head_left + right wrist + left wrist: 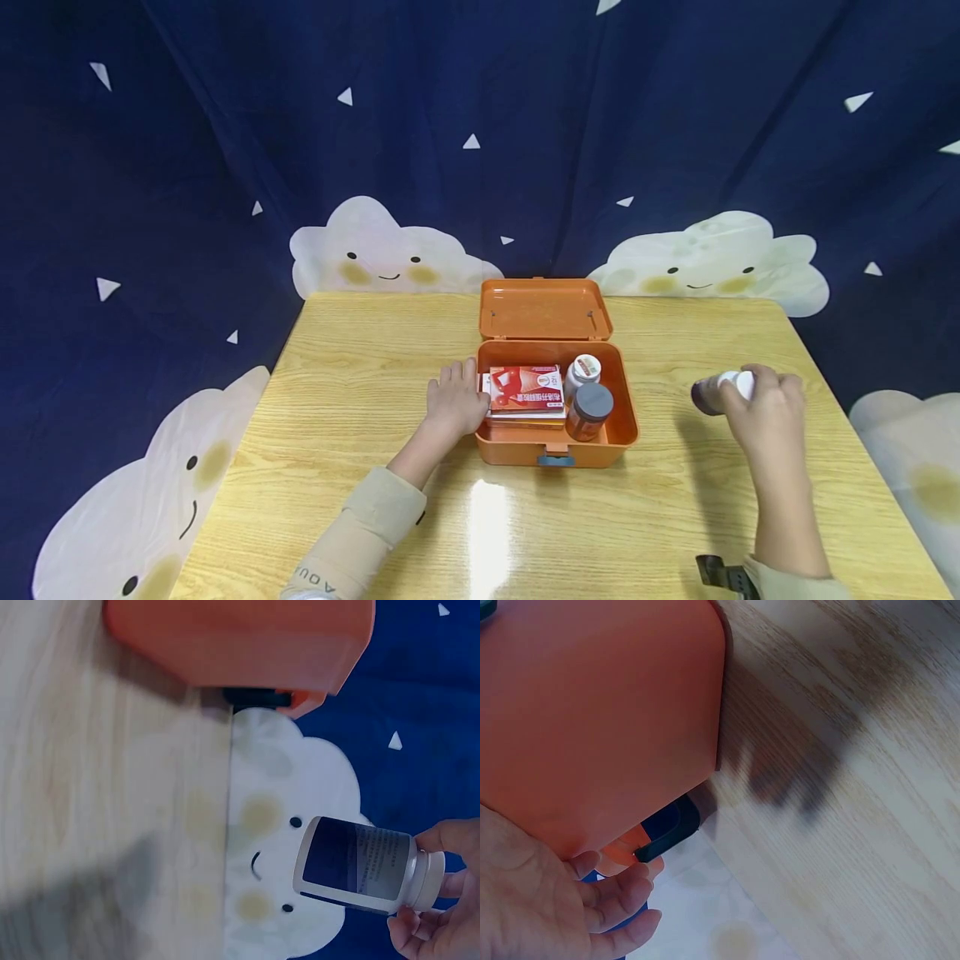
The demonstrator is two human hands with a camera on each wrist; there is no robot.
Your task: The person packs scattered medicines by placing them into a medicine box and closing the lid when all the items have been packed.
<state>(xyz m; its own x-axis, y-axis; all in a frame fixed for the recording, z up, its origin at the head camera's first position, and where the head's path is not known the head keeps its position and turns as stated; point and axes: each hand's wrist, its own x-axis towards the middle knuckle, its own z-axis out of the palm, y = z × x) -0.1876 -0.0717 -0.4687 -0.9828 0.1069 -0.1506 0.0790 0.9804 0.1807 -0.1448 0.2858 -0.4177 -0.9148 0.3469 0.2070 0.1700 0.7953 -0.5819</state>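
An orange box [517, 454] stands on the table with its lid [546, 308] folded back. Inside it lie red-and-white medicine cartons [528, 388], a white bottle [582, 372] and a grey-capped jar [590, 408]. My left hand [456, 400] rests at the box's left rim; the left wrist view shows its fingers [622, 892] at the box's side, fairly straight. Right of the box, my right hand [768, 412] grips a pill bottle [360, 862] by its white cap end, raised and tilted on its side. The bottle has a dark label with small print.
The wooden table [360, 358] extends around the box. A dark blue curtain [420, 150] with cloud faces hangs behind. A blue latch [556, 460] sits on the box's front. A black strap [723, 575] shows at my right wrist.
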